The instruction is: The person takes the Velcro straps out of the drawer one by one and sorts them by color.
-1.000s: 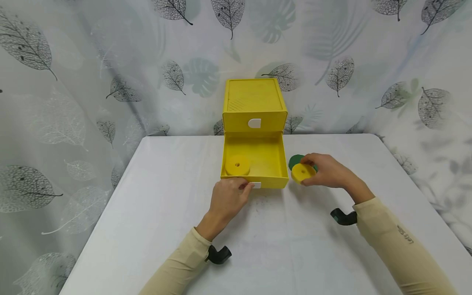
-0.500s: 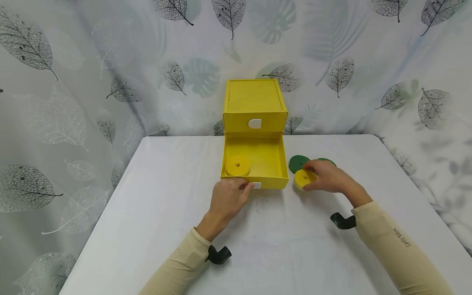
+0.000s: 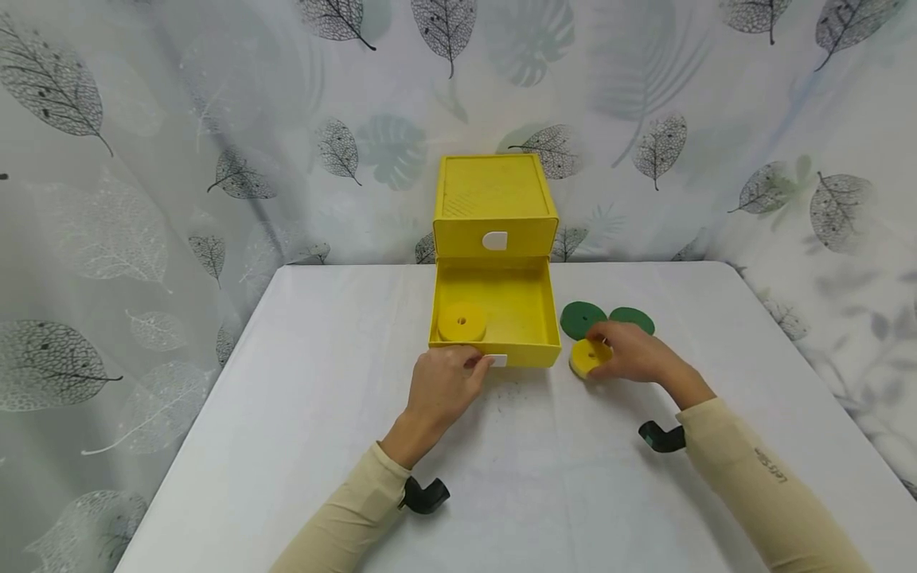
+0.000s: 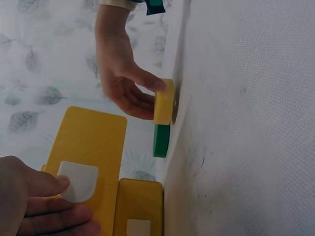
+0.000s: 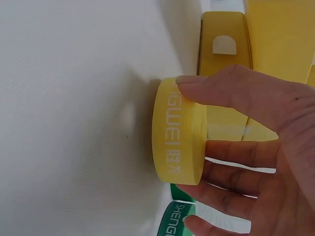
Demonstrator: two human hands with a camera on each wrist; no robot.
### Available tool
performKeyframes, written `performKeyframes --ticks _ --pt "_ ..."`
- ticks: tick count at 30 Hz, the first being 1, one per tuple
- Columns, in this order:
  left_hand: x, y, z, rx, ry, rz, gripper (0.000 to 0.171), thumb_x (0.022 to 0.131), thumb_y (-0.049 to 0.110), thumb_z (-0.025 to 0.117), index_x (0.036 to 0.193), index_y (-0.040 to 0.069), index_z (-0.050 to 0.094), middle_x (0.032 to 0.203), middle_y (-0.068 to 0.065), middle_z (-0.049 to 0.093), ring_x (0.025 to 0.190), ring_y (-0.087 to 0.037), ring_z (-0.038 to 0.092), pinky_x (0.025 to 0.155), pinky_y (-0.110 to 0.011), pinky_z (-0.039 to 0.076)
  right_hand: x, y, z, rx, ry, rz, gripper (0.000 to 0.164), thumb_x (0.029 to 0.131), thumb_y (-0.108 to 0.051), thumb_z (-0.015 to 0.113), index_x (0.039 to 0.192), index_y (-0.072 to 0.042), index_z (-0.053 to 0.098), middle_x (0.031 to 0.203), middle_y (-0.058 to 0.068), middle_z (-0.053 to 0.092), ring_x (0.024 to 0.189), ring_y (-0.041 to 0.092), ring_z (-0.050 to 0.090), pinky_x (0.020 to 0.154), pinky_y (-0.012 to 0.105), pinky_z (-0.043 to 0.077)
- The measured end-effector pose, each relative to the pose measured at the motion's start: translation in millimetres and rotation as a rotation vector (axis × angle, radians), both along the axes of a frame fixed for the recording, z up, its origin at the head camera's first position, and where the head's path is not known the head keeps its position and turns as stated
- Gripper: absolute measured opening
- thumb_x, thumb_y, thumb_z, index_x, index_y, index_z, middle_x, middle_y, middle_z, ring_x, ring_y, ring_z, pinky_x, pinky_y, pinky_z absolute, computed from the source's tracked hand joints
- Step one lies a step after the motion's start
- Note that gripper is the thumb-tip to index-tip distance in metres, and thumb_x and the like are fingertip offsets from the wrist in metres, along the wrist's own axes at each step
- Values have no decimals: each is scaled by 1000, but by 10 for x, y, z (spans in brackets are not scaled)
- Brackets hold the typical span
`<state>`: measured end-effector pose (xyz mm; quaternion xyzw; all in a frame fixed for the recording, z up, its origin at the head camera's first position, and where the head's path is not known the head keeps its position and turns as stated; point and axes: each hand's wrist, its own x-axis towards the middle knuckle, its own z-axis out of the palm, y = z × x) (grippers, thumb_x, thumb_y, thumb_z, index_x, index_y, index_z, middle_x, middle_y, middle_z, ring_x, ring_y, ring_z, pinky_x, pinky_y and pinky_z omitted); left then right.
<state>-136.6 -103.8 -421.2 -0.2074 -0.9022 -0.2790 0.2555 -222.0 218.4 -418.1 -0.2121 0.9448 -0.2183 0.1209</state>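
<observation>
A yellow drawer [image 3: 519, 310] stands pulled out from the lower part of a yellow box [image 3: 494, 191]. My left hand [image 3: 438, 394] is at the drawer's front, gripping its white tab [image 4: 80, 181] with the thumb on the tab's edge. Inside the drawer's near left corner lies a yellow tape roll [image 3: 462, 322] with a small centre hole. Right of the drawer, my right hand [image 3: 634, 354] holds another yellow tape roll [image 5: 172, 137] by its rim between thumb and fingers, low over the table. White lettering runs along that rim.
Two green rolls, a left one [image 3: 582, 321] and a right one [image 3: 634, 320], lie flat behind the right hand. The white table [image 3: 322, 374] meets leaf-patterned curtains [image 3: 286, 159] at the back and sides. Black curved pieces [image 3: 427, 495] sit at both wrists.
My right hand has moved down and slightly toward me with its yellow tape roll, uncovering both green rolls. The left hand and the drawer have stayed in place.
</observation>
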Motion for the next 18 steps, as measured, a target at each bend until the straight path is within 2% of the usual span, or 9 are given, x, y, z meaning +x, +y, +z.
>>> performKeyframes --ticks 6,13,18 --pt "8 20 -8 0 0 -2 18 91 21 84 92 3 81 79 -4 75 64 -15 67 64 -29 57 20 16 -70 15 -7 -4 58 81 -20 91 124 7 64 117 18 68 105 35 61 96 56 51" --pt "2 -3 -1 19 4 -5 17 90 19 84 92 3 81 80 -4 76 66 -16 69 65 -30 58 -10 -9 -68 29 -6 5 58 82 -21 90 125 7 64 118 18 67 103 33 61 96 56 51" --pt "-2 10 4 31 -6 -19 16 91 19 83 94 3 81 81 -4 76 69 -18 71 67 -32 59 -10 5 -90 44 -22 -19 60 82 -23 91 127 6 64 119 18 67 105 33 61 97 56 50"
